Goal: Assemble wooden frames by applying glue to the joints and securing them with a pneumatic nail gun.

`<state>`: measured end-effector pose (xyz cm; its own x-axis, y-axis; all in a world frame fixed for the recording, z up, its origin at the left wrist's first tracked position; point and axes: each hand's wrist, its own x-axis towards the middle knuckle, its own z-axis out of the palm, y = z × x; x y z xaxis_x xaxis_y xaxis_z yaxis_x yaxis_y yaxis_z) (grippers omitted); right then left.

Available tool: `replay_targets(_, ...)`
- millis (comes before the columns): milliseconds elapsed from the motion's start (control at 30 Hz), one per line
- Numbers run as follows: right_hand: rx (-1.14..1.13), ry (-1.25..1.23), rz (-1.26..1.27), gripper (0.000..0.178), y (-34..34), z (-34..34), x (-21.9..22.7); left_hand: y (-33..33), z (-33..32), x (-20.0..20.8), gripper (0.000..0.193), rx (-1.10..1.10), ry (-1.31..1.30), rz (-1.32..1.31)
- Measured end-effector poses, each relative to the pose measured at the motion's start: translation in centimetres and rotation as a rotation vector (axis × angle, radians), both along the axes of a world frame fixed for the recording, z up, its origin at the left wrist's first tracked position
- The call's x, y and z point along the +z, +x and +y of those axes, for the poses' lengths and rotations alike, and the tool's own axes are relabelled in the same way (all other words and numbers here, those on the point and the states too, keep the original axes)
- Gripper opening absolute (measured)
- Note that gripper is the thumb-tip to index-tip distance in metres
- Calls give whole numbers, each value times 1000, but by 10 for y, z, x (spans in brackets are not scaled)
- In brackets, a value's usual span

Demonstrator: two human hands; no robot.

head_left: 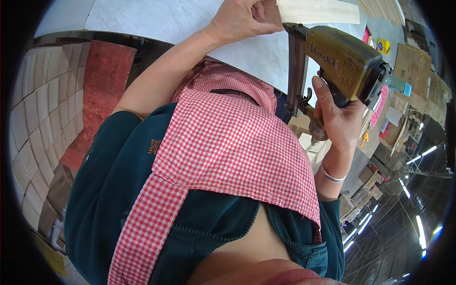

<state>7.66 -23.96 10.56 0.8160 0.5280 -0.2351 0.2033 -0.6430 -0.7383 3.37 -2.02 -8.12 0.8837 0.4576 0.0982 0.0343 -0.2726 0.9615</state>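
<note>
Pneumatic nail gun (344,59) is over the right side of the table (137,16), just beside a pale wooden board (318,13). The right hand (339,116) has its grip wrapped around the gun, the left hand (237,21) is pinching a brown wooden piece (272,13) next to that board. Stacked wooden blocks (42,90) off left, past a red panel (107,71).

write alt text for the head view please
The right hand holds a gold nail gun, its nose by a brown wood piece that the left hand touches, beside a pale board and white tabletop. The person wears a red-and-white checked apron; stacked wooden pieces stand at left.
</note>
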Motion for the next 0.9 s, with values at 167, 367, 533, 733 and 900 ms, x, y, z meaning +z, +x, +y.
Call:
replay_targets(167, 80, 95, -107, 26, -3, 1, -4, 3, 0, -6, 66, 8, 2, 10)
replay_targets(367, -147, 83, -33, 23, -2, -5, 10, -3, 13, 8, 62, -85, 118, -169)
replay_targets(533, -250, -70, -221, 29, 33, -74, -3, -9, 31, 24, 59, -175, 230, -335)
replay_targets(733, -196, -299, -519, 41, 104, -210, -88, -42, 81, 17, 54, -160, 1029, -241)
replay_targets(900, -246, -576, -733, 45, 145, -276, -161, -62, 94, 17, 45, -184, 1114, -115)
